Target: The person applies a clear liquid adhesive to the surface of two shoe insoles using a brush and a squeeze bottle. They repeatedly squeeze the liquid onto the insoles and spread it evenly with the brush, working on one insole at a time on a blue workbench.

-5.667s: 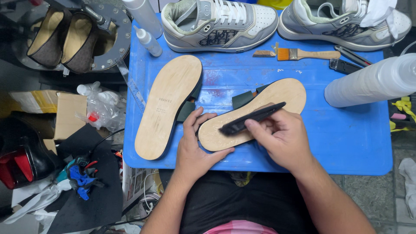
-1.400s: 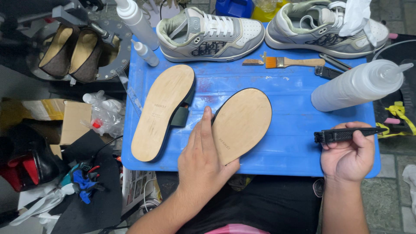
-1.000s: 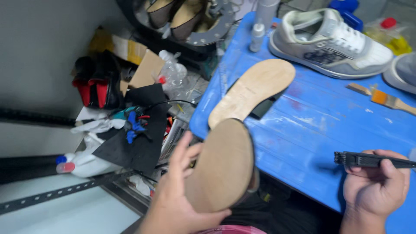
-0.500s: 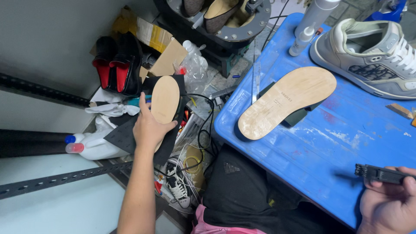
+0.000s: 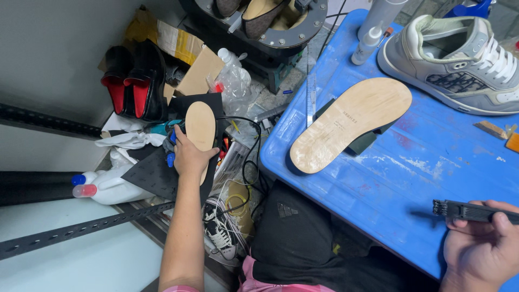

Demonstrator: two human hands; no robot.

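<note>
My left hand (image 5: 189,158) reaches down to the floor at the left and grips a tan leather shoe sole (image 5: 200,125), held over a black textured rubber sheet (image 5: 151,173). My right hand (image 5: 481,246) rests at the blue table's near right edge, closed around a black brush (image 5: 459,210) held flat. A second tan sole (image 5: 351,123) lies bottom up on the blue table (image 5: 432,167), propped on a dark block.
A grey sneaker (image 5: 459,65) and white bottles (image 5: 373,30) stand at the table's far side. On the floor are black shoes with red lining (image 5: 132,84), cardboard, cables, white plastic bottles (image 5: 113,186) and a round machine (image 5: 259,21) holding shoes.
My left hand lifted one sole off the table and carried it down to the floor at the left. My right hand moved the brush aside to the table's right edge. The view swung left.
</note>
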